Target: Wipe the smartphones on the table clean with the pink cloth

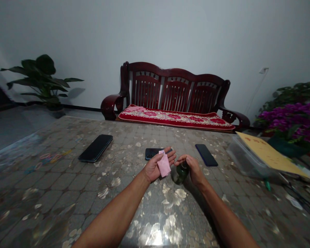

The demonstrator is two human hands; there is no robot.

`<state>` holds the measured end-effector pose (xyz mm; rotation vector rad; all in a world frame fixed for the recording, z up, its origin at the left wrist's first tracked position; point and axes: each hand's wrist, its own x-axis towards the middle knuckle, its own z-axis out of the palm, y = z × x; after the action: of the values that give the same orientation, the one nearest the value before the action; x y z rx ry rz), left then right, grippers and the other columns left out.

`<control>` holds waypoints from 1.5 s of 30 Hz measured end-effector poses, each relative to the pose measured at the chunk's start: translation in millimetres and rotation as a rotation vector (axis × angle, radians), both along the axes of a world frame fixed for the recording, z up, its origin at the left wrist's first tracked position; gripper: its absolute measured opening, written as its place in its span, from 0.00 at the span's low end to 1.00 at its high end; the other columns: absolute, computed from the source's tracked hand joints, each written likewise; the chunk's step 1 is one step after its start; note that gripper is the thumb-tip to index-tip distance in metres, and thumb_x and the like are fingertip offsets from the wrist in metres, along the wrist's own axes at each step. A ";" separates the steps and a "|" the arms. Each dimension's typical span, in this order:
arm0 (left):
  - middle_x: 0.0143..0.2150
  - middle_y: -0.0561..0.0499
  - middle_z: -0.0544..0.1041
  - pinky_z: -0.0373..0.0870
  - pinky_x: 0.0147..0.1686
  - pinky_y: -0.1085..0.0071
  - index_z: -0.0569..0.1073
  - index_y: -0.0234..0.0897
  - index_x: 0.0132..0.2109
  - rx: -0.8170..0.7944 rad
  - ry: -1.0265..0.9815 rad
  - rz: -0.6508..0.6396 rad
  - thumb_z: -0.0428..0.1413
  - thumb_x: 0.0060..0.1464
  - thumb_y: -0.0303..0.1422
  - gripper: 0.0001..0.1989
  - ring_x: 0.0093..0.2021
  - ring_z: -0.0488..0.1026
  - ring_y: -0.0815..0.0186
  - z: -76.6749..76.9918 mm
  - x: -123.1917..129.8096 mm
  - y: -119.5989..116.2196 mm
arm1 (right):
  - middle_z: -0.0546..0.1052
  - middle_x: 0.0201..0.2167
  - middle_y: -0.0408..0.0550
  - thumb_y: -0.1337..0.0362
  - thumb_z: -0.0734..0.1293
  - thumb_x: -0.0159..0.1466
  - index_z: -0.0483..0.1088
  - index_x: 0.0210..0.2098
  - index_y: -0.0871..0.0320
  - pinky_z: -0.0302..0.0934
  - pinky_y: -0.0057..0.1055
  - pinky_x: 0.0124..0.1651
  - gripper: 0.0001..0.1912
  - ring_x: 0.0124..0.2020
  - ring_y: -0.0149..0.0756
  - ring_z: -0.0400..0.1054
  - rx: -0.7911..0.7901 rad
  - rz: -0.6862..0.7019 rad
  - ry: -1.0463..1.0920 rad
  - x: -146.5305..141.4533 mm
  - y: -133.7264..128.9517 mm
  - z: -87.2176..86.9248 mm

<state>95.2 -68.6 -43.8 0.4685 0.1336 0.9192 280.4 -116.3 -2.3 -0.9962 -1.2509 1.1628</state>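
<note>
My left hand [155, 166] is turned palm up, its thumb pressed over a small folded pink cloth [164, 166] that lies across the palm and fingers. Just to its right, my right hand [192, 166] curls around the top of a dark green bottle [180, 174], which looks like glass and leans slightly. The fingers cover much of the bottle's neck. Behind my left hand a dark phone [151, 152] lies with its camera side up, partly hidden by the fingers. Another phone [206, 155], dark with a blue edge, lies beyond my right hand.
A larger black phone [96, 148] and several coloured bands [50, 157] lie on the patterned tabletop [93, 193] at left. At right stand a clear plastic box [244, 158] topped by a yellow folder [271, 153], and purple flowers [294, 117]. A wooden bench [174, 91] is behind.
</note>
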 end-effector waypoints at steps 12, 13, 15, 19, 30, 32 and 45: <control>0.61 0.39 0.77 0.54 0.71 0.54 0.72 0.34 0.61 0.010 0.021 0.075 0.58 0.61 0.31 0.22 0.61 0.74 0.55 4.1 -2.7 3.3 | 0.76 0.25 0.47 0.37 0.66 0.62 0.74 0.31 0.53 0.62 0.34 0.30 0.25 0.26 0.39 0.68 0.013 -0.147 0.069 -24.4 -6.3 -24.4; 0.61 0.39 0.77 0.54 0.71 0.54 0.71 0.34 0.62 0.010 0.025 0.077 0.58 0.61 0.31 0.22 0.61 0.74 0.55 5.1 -3.1 3.5 | 0.75 0.24 0.46 0.38 0.67 0.61 0.73 0.30 0.53 0.62 0.34 0.30 0.24 0.26 0.38 0.68 0.012 -0.143 0.049 -24.5 -4.7 -19.2; 0.61 0.39 0.77 0.54 0.71 0.54 0.71 0.34 0.63 0.006 0.031 0.080 0.58 0.61 0.31 0.23 0.62 0.74 0.55 6.4 -4.0 4.0 | 0.75 0.23 0.45 0.40 0.68 0.60 0.72 0.27 0.53 0.61 0.34 0.30 0.22 0.25 0.38 0.67 -0.004 -0.116 0.021 -24.8 -1.9 -8.3; 0.62 0.38 0.76 0.55 0.70 0.55 0.67 0.33 0.66 0.002 0.023 0.082 0.60 0.60 0.33 0.28 0.64 0.72 0.53 7.3 -5.6 5.5 | 0.74 0.21 0.44 0.42 0.67 0.60 0.69 0.25 0.53 0.60 0.33 0.29 0.21 0.24 0.37 0.66 -0.054 -0.055 -0.004 -26.2 1.8 4.1; 0.63 0.37 0.74 0.52 0.71 0.54 0.70 0.33 0.64 0.031 -0.010 0.092 0.62 0.58 0.33 0.28 0.67 0.68 0.51 4.2 -2.7 9.4 | 0.74 0.21 0.43 0.49 0.67 0.60 0.66 0.25 0.54 0.60 0.32 0.30 0.16 0.24 0.35 0.66 -0.119 0.023 -0.103 -34.1 5.5 8.0; 0.64 0.37 0.74 0.52 0.71 0.54 0.69 0.33 0.64 0.037 -0.011 0.093 0.61 0.58 0.33 0.28 0.67 0.67 0.51 3.5 -2.4 10.0 | 0.74 0.21 0.42 0.50 0.67 0.60 0.67 0.26 0.54 0.60 0.32 0.30 0.15 0.24 0.35 0.67 -0.121 0.030 -0.104 -33.4 6.1 7.2; 0.65 0.38 0.73 0.52 0.72 0.53 0.70 0.34 0.64 0.045 0.003 0.104 0.61 0.59 0.33 0.27 0.67 0.68 0.50 7.4 -2.9 8.6 | 0.73 0.21 0.43 0.56 0.65 0.57 0.66 0.24 0.54 0.59 0.31 0.30 0.10 0.25 0.35 0.65 -0.114 0.035 -0.161 -33.3 4.1 11.4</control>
<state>92.4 -60.0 -36.4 0.5087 0.1415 1.0255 247.1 -112.2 9.1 -1.1756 -1.3457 1.2110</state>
